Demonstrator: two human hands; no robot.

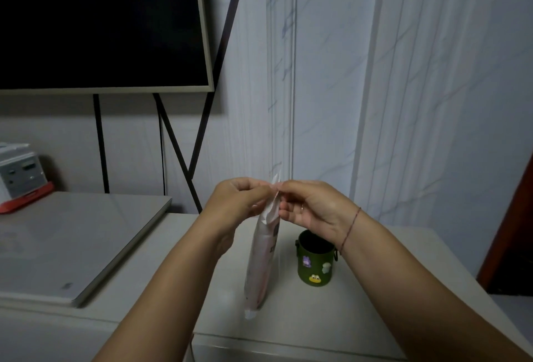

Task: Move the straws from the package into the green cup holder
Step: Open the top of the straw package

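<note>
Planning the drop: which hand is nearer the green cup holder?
Right. The right hand is above the green cup holder; the left hand is beyond the package.

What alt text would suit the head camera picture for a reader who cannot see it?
A person's left hand and right hand pinch the top of an upright straw package standing on a white countertop. A green cup holder with cartoon stickers stands just right of it, with no straws sticking out. A dark screen fills the upper left.
</note>
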